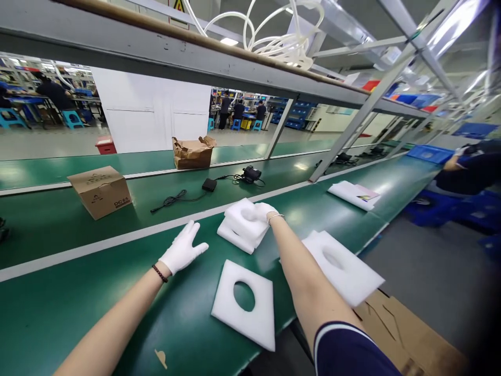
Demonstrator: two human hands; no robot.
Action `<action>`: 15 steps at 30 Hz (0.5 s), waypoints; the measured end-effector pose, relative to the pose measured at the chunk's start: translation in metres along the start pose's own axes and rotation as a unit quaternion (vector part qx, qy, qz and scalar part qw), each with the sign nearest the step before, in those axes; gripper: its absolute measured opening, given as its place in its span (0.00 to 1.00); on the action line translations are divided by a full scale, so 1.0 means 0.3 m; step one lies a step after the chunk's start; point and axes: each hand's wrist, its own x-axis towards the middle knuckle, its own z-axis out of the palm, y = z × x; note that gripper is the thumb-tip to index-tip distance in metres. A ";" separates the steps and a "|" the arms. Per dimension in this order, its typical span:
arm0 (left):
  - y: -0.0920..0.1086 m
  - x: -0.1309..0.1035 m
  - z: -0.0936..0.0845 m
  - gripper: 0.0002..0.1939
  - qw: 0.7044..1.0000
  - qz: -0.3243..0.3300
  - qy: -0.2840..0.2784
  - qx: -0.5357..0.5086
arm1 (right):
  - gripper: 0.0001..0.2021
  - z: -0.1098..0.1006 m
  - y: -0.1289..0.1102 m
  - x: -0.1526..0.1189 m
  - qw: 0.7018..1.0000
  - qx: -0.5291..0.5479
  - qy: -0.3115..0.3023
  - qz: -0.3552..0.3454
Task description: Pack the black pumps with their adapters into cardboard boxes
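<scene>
My left hand [183,248], in a white glove, hovers over the green bench with its thumb spread away from the fingers, holding nothing. My gloved right hand [264,211] grips the right side of a white foam pad [237,214] on a small foam stack; its fingertips are partly hidden. Nearer to me lies a square foam pad [262,303] with a round hole through it. Partly behind my right forearm, more foam pads with a hole [354,274] reach past the bench edge.
Beyond a pale strip stand a cardboard box [104,196], a black power adapter [209,184] with its cable, a black device [250,174] and a brown paper bag [193,154]. White sheets [352,195] lie to the right. A metal post [348,128] rises behind. A co-worker's arm [454,161] shows at far right.
</scene>
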 end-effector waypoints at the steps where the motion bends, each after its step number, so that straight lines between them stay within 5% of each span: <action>1: 0.012 0.009 0.008 0.37 0.998 -0.030 -0.006 -0.049 | 0.24 0.008 -0.007 0.005 1.000 -0.004 -0.003 -0.002; 9: 0.127 0.225 0.018 0.49 0.908 -0.187 -0.042 -0.371 | 0.20 0.037 -0.133 -0.075 0.991 0.035 0.052 -0.120; 12: 0.128 0.259 0.063 0.40 0.871 -0.215 -0.081 -0.434 | 0.20 0.067 -0.208 -0.086 0.978 0.088 0.064 -0.178; 15: 0.117 0.258 0.113 0.28 0.838 -0.221 -0.080 -0.492 | 0.31 0.085 -0.212 -0.075 0.964 0.170 0.078 -0.187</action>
